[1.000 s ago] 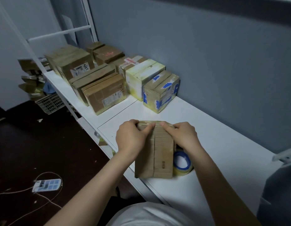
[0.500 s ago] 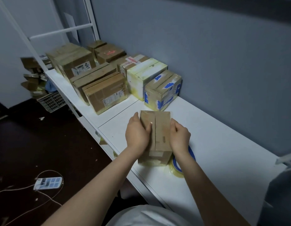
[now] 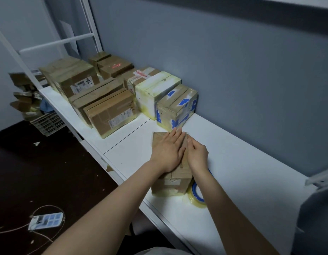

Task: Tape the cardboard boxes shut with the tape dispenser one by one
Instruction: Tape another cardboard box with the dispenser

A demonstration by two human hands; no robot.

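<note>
We see a small brown cardboard box (image 3: 171, 183) standing on the long white table (image 3: 242, 162), close to its front edge. The left hand (image 3: 167, 152) lies flat on the top of this box, with its fingers straight and together. It presses down and grips nothing. The right hand (image 3: 197, 155) rests on the right part of the same top and touches the left hand. Its fingers are a little bent, with the tips on the cardboard, and they hold nothing that we can see.

Just beside the box on its right, a roll of clear yellowish tape with a blue core (image 3: 196, 196) lies flat on the table, partly hidden by the right forearm.

Behind the box, near the left fingertips, stands a brown box with blue tape patches (image 3: 178, 105). Next to it is a white box with yellowish tape (image 3: 156, 89). More brown cardboard boxes (image 3: 110, 109) stand together further left. On the dark floor (image 3: 49, 172) lies a white power strip (image 3: 47, 219).
</note>
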